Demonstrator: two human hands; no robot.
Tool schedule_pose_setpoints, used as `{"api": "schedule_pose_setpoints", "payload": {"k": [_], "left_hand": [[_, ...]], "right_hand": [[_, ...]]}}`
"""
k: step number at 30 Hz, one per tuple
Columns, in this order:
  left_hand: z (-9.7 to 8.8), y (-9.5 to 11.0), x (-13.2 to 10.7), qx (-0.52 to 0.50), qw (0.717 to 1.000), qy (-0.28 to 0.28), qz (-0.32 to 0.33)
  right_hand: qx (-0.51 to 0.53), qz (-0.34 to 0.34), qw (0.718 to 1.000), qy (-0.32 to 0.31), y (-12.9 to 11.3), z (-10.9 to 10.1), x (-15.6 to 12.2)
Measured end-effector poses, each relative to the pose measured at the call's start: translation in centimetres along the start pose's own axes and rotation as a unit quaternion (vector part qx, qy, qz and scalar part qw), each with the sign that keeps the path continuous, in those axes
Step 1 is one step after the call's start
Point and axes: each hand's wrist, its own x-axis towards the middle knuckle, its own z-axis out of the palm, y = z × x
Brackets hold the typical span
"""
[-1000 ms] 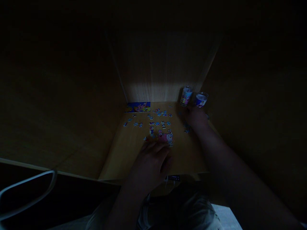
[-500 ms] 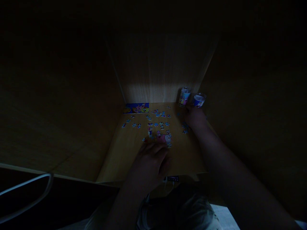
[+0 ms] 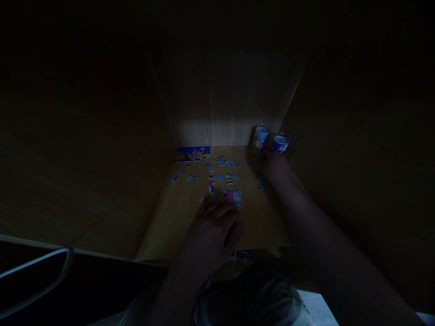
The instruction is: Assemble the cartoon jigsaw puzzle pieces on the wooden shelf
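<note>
Puzzle pieces [image 3: 220, 177] lie scattered over the middle and far part of a wooden tabletop [image 3: 170, 226], small and knobbed, mostly blue with touches of pink, white and yellow. Some sit singly toward the left; others crowd close together near the middle. A larger pink-and-white patch [image 3: 231, 194] lies nearest the person, just beyond the left hand [image 3: 214, 228]. That hand rests palm down with its fingers bent, their tips at the patch's near edge; whether it grips a piece cannot be told in the dim light. The right hand [image 3: 276, 168] reaches to the far right, fingers curled, just in front of a tall can [image 3: 260, 137] and a shorter tub [image 3: 281, 143]; its fingertips are too dark to show how wide they stand or what they hold.
</note>
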Motion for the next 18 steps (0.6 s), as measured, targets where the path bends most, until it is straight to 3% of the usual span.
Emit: {"api": "schedule_pose_setpoints", "payload": {"k": [10, 14, 18], "left_hand": [[-0.1, 0.1, 0.0, 0.002, 1.000, 0.004, -0.001], [-0.3, 0.1, 0.2, -0.004, 1.000, -0.006, -0.003], [-0.4, 0.1, 0.4, -0.007, 1.000, -0.006, 0.005]], "right_hand": [[0.026, 0.011, 1.000, 0.009, 0.0, -0.3, -0.1], [0.115, 0.036, 0.986, 0.117, 1.2, -0.6, 0.0], [0.256, 0.026, 0.935, 0.245, 2.0, -1.2, -0.1]]}}
